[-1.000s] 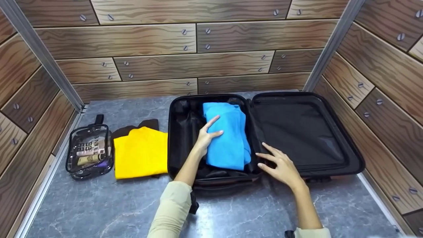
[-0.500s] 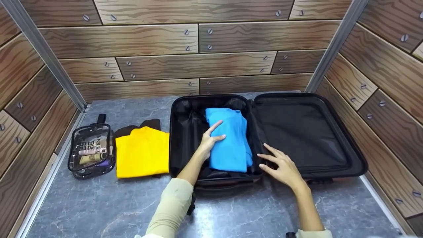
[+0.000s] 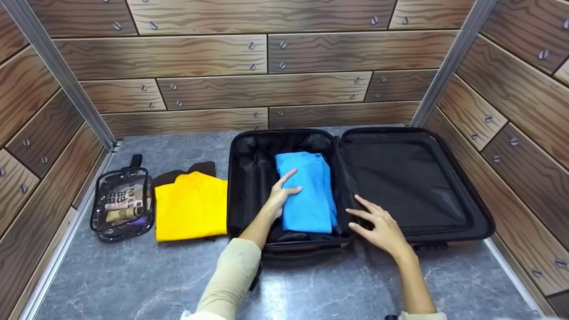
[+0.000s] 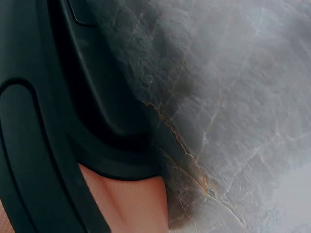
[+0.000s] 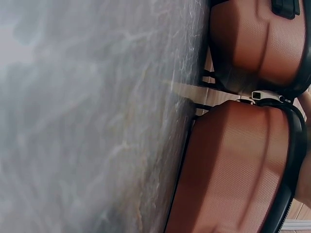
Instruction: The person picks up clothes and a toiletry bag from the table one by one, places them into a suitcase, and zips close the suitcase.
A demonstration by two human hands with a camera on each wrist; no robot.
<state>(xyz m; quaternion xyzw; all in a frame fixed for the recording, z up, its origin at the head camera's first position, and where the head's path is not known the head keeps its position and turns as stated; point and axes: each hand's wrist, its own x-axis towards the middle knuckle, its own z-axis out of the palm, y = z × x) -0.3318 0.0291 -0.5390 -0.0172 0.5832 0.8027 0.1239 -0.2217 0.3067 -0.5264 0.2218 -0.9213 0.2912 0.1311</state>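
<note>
from where i stand, one open suitcase (image 3: pixel 250 191) lies on the grey tabletop (image 3: pixel 173 275), its two halves spread side by side. one folded blue cloth (image 3: pixel 310 211) sits inside the left half, and the person's left hand (image 3: pixel 276 199) rests on it, the two digits i can see straight and unclenched; the others are hidden. the one right hand (image 3: pixel 381 226), fingers spread and gripping nothing, is at the suitcase's middle. to the left i count one yellow cloth (image 3: pixel 191 209) partly over one dark cloth (image 3: pixel 204 168), and one clear pouch (image 3: pixel 118 181) with two tubes (image 3: pixel 120 215) showing.
</note>
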